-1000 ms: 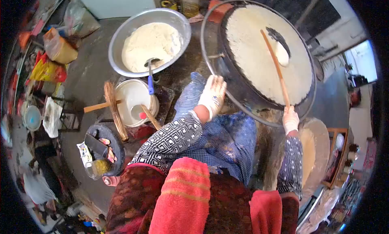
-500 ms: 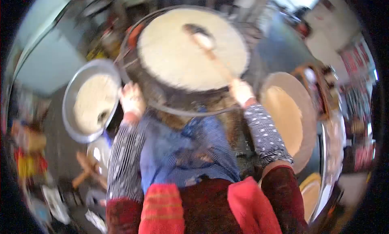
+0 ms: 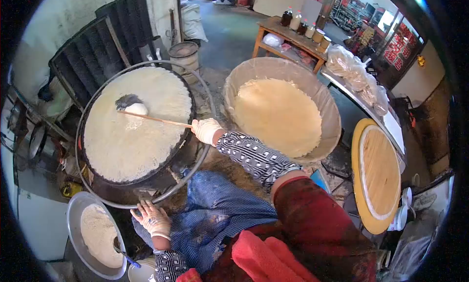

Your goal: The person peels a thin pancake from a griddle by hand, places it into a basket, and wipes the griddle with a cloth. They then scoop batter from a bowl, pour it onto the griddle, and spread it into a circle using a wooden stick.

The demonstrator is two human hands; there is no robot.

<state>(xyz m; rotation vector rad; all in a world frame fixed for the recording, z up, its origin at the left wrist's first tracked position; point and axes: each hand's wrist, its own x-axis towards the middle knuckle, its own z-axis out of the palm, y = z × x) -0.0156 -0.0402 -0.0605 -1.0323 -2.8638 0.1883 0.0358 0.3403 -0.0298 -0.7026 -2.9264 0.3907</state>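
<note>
Wooden-handled spreader (image 3: 146, 117) lies across a round griddle (image 3: 139, 123) coated in pale batter, its handle end clasped in the gloved right hand (image 3: 205, 130). Below, the gloved left hand (image 3: 152, 219) rests open, fingers spread, on the metal ring (image 3: 146, 202) encircling the griddle, near a batter bowl (image 3: 93, 235).

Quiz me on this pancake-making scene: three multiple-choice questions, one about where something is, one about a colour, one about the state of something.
1. Where is the spreader's head?
A. on the griddle batter
B. in the metal basin
C. on the round board

2. What colour is the apron?
A. green
B. blue
C. white

3. How is the right hand?
A. open and empty
B. flat on the table
C. closed on the wooden handle

Answers: 1 A, its head lies on the pale batter covering the griddle. 2 B, blue cloth over the lap. 3 C, fingers wrap the handle end.
</note>
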